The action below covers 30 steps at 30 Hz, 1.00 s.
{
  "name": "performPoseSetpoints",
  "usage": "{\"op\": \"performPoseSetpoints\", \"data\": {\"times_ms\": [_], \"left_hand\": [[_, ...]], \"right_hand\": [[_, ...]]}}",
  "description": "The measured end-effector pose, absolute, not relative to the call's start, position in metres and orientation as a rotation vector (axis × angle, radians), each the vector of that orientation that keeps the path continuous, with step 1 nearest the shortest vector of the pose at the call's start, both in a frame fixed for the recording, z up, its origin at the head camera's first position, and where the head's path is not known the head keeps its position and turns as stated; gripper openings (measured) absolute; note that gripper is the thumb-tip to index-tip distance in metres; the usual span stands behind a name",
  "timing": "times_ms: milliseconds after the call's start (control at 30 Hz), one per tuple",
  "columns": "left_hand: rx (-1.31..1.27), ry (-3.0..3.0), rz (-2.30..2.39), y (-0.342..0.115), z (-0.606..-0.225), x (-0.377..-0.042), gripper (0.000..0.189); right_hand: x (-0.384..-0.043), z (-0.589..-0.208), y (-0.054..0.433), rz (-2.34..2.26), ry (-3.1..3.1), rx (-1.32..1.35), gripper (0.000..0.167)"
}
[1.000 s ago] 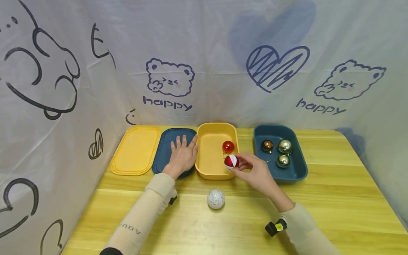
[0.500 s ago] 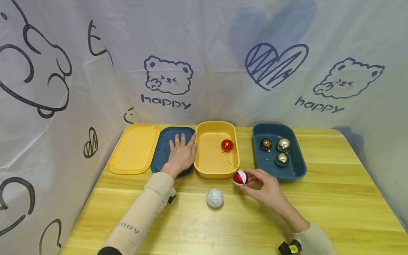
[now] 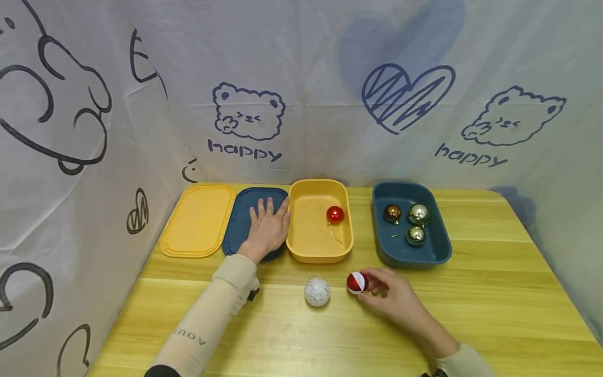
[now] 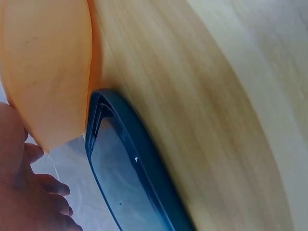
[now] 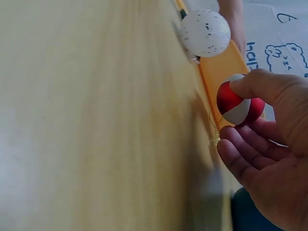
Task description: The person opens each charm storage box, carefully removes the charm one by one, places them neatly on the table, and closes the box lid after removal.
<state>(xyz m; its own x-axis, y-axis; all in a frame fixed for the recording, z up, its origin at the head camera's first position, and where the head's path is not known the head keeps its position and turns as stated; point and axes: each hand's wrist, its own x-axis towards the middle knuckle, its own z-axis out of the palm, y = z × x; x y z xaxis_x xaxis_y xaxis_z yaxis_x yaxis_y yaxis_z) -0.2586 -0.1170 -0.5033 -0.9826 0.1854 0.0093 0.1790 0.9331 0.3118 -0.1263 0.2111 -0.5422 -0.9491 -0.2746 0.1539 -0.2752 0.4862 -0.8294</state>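
My right hand (image 3: pixel 393 296) pinches a red-and-white Christmas bauble (image 3: pixel 357 283) between thumb and fingers, in front of the gap between the two bins. In the right wrist view a thin gold string hangs beside that bauble (image 5: pixel 239 102). My left hand (image 3: pixel 268 228) lies with fingers spread over the dark blue lid (image 3: pixel 240 225), its thumb at the left rim of the yellow bin (image 3: pixel 313 259). A red bauble (image 3: pixel 335 214) with a gold string lies inside that bin. The white speckled bauble (image 3: pixel 317 292) rests on the table, left of the held one.
A dark blue bin (image 3: pixel 414 259) at the right holds a brown bauble (image 3: pixel 392 213) and two pale gold ones. At the far left lies a yellow lid (image 3: pixel 198 222). A printed white cloth (image 3: pixel 325 141) hangs behind the wooden table (image 3: pixel 494 283).
My right hand has drawn the red-and-white bauble back from over the yellow bin's front right edge toward the near side, slightly rightward. My left hand has stayed on the blue lid.
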Motion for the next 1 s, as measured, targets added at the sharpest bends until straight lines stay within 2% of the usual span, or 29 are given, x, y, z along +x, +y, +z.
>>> {"op": "performPoseSetpoints", "data": {"times_ms": [267, 1000], "left_hand": [[0.305, 3.071, 0.485, -0.1165, -0.5034, -0.2598, 0.057], [0.288, 3.070, 0.492, -0.1178, -0.5048, -0.2600, 0.057]], "right_hand": [[-0.1223, -0.5513, 0.2133, 1.345, -2.756, 0.551, 0.044], [-0.1215, -0.5479, 0.2127, 1.381, -2.842, 0.475, 0.042]]}}
